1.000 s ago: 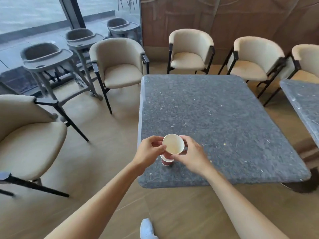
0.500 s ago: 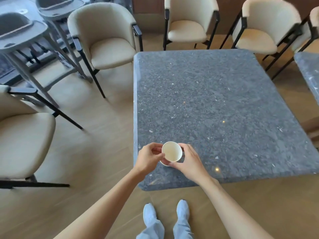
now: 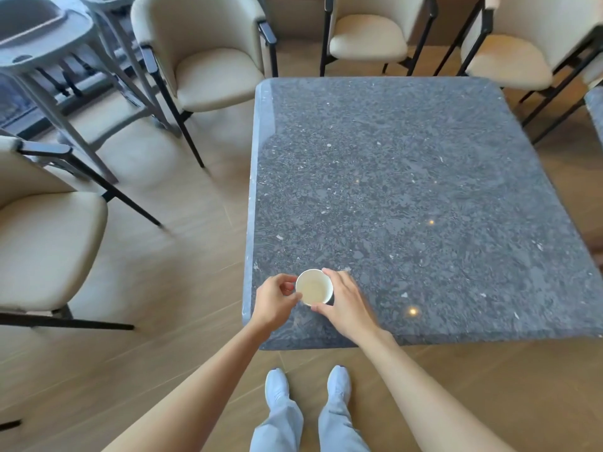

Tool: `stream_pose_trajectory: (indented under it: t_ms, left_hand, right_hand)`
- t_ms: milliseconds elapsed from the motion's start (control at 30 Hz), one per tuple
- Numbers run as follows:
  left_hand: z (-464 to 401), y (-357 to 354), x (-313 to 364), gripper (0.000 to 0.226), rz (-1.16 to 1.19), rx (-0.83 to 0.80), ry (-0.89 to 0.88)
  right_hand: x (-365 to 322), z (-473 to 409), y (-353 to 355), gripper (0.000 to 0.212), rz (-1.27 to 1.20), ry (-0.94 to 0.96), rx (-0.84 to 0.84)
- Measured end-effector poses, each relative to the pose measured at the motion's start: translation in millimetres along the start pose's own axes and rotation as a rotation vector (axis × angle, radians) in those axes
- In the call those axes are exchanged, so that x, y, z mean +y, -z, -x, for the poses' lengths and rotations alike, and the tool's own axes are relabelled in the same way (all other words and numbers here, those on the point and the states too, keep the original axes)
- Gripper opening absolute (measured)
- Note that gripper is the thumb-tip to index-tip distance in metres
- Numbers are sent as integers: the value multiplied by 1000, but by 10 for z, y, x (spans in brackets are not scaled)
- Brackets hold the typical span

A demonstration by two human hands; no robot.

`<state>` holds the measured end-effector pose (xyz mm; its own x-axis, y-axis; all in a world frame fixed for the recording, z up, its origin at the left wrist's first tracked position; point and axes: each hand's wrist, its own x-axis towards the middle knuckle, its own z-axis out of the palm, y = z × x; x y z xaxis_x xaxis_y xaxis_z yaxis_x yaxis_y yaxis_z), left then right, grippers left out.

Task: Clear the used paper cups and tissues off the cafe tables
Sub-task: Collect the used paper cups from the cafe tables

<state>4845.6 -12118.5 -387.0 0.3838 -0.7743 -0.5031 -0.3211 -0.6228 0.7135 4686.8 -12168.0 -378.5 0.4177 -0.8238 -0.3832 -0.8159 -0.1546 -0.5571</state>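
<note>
We are cradling the paper cup (image 3: 314,291), light and easily crushed, between both hands' fingers (image 3: 321,308) on the worktop (image 3: 408,190), pinching gently below its rim.

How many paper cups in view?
1. The paper cup sits near the table's near-left corner, held between the left hand and right hand. Another may be nested beneath; cannot tell.

I see a white round paper cup (image 3: 314,291) upright near the front-left corner of the dark grey speckled stone bench (image 3: 408,190). My left hand (image 3: 274,305) pinches its rim; my right hand (image 3: 347,305) curls round its other side. Cream padded chairs (image 3: 208,60) stand around.
</note>
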Motion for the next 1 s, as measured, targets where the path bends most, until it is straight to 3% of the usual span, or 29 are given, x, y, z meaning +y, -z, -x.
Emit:
stream_pose_trajectory:
  t_ms: [267, 600, 833, 1000]
  left_hand:
    - [0, 96, 108, 27, 106, 41, 42]
    - [369, 859, 799, 15, 408, 330, -76]
    - [1241, 1086, 743, 16, 722, 638, -108]
    - [2154, 1292, 374, 23, 811, 928, -101]
  right_hand:
    - [-106, -71, 191, 86, 16, 10, -28]
    - [-1001, -266, 1022, 51, -241, 317, 82]
    - [-1637, 1, 1041, 41, -452, 486, -218]
    - [-2169, 567, 602, 54, -500, 603, -470]
